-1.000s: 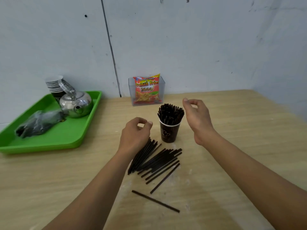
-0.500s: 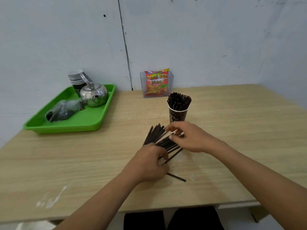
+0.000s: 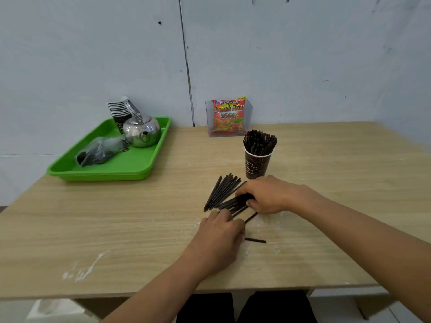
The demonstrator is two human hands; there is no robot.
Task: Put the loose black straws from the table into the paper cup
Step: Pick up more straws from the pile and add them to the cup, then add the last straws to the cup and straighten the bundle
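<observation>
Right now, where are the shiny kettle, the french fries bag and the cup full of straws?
kettle (image 3: 142, 131), head view, on its round steel body.
french fries bag (image 3: 228, 116), head view, on the printed front.
paper cup (image 3: 256, 166), head view, on its dark side wall below the rim.

Right hand (image 3: 268, 197) lies palm down just in front of the paper cup (image 3: 257, 165), fingers curled round a bunch of straws (image 3: 234, 202). Left hand (image 3: 220, 231) lies farther in front of the cup, palm down, fingertips hidden. Both forearms extended.
</observation>
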